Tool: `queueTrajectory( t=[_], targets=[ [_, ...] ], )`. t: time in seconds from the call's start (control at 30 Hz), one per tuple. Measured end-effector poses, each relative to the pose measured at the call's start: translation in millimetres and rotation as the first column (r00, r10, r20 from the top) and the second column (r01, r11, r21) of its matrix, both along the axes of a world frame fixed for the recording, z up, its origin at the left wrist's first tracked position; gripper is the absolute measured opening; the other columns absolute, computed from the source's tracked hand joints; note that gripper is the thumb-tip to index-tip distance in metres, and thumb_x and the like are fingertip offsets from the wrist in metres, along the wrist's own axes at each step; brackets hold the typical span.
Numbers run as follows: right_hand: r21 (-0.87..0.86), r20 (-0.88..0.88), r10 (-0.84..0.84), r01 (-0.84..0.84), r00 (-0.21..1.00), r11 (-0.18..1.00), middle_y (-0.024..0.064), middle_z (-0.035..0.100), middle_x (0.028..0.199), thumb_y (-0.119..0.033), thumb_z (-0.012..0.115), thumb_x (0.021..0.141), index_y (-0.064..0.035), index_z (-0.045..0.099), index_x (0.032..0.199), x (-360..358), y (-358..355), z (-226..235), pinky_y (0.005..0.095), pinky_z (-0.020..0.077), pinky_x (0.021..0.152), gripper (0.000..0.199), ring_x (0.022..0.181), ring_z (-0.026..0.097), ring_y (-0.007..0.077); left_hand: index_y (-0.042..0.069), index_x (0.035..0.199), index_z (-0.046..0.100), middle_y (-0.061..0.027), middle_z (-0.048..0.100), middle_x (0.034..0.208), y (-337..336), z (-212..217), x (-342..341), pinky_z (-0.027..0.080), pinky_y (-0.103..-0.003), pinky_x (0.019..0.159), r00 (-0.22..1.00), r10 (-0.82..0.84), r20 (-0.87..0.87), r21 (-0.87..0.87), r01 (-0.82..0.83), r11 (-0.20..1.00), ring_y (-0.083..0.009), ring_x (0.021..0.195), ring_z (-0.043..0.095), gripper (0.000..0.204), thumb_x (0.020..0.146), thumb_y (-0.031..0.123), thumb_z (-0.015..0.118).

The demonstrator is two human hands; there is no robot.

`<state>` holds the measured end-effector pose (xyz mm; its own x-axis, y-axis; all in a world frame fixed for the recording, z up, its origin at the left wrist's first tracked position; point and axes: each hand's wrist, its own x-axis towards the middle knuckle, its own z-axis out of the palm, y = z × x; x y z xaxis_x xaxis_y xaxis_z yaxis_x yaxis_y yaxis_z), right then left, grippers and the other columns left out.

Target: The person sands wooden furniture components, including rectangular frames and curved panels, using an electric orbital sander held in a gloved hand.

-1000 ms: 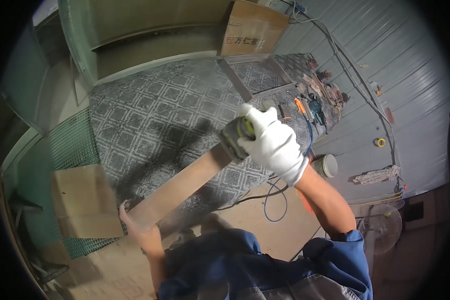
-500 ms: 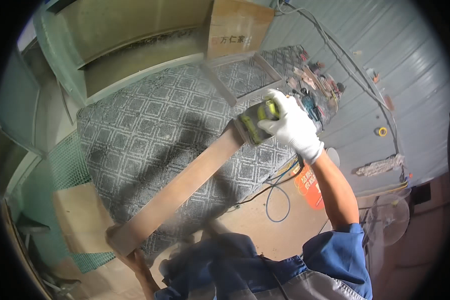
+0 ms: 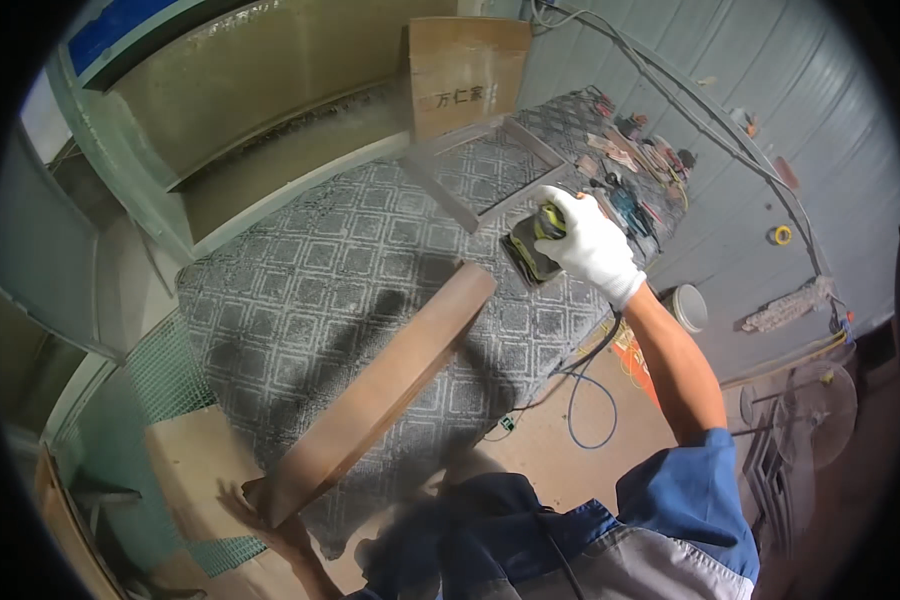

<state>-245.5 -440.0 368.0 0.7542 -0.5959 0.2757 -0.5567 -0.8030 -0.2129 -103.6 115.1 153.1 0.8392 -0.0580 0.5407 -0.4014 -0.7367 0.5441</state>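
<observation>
A long brown wooden board [image 3: 385,385] lies slantwise over the grey patterned cloth, tilted so that one long side face shows. At its near left end is my left hand [image 3: 275,528], bare, holding that end. Some of its fingers reach out past the wood, slightly blurred, and the board hides the rest. My right hand [image 3: 592,245], in a white glove, is closed around a green and black power sander [image 3: 532,248]. The sander is to the right of the board's far end, apart from it and over the cloth.
The cloth-covered table [image 3: 300,240] carries a wooden frame [image 3: 460,215] at the back and several tools [image 3: 630,210] at the far right. A cardboard box [image 3: 467,75] stands behind. Below on the right are a blue hose [image 3: 573,420] and a white bucket [image 3: 687,308].
The sander has come off the board's far end, moving right in my right hand. The board has tipped, showing its side. My left fingers now stick out beyond its near end.
</observation>
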Motion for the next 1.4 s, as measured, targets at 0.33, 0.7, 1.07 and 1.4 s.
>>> queueTrajectory(
  t=[0.33, 0.7, 1.07, 1.4],
  targets=[
    [0.406, 0.101, 0.026, -0.065, 0.995, 0.912, 0.0207, 0.065, 0.128, -0.024, 0.085, 0.079, -0.0227, 0.054, 0.15, -42, -78, -75, 0.0437, 0.0543, 0.1, 0.077, 0.117, 0.067, 0.0392, -0.005, 0.156, 0.041, -0.0259, 0.038, 0.164, -142, 89, -58, 0.018, -0.058, 0.129, 0.931, -0.148, -0.333, 0.444, 0.293, 0.847, -0.0442, 0.155, 0.03, 0.094, 0.077, 0.019, 0.087],
    [0.743, 0.123, -0.002, -0.091, 0.992, 0.663, 0.0209, 0.062, 0.124, -0.017, 0.087, 0.078, -0.0308, 0.054, 0.149, -112, -115, -170, 0.0435, 0.0588, 0.094, 0.079, 0.108, 0.069, 0.0412, 0.001, 0.146, 0.052, -0.0183, 0.061, 0.141, -419, 82, -55, 0.048, -0.047, 0.11, 0.95, -0.313, 0.003, 0.627, 0.242, 0.741, -0.0405, 0.128, 0.059, 0.072, 0.076, -0.004, 0.068],
    [0.772, 0.083, -0.041, -0.038, 0.996, 0.634, 0.0182, 0.06, 0.118, -0.018, 0.084, 0.079, -0.0296, 0.056, 0.146, -146, -138, -182, 0.0453, 0.059, 0.092, 0.073, 0.104, 0.07, 0.0409, 0.014, 0.143, 0.064, -0.0195, 0.064, 0.135, -385, 155, -62, 0.047, -0.048, 0.111, 0.939, -0.338, -0.067, 0.517, 0.322, 0.793, -0.0408, 0.124, 0.061, 0.082, 0.068, -0.017, 0.051],
    [0.518, 0.472, 0.155, -0.415, 0.868, 0.748, 0.0108, 0.064, 0.138, 0.002, 0.087, 0.065, -0.0073, 0.059, 0.143, -140, -169, -58, 0.0359, 0.0479, 0.11, 0.083, 0.128, 0.062, 0.0281, -0.001, 0.162, 0.037, -0.0161, 0.049, 0.159, -265, 264, -39, 0.045, -0.037, 0.112, 0.98, -0.137, 0.142, -0.163, 0.16, 0.974, -0.0211, 0.132, 0.055, 0.071, 0.107, 0.035, 0.064]
  ],
)
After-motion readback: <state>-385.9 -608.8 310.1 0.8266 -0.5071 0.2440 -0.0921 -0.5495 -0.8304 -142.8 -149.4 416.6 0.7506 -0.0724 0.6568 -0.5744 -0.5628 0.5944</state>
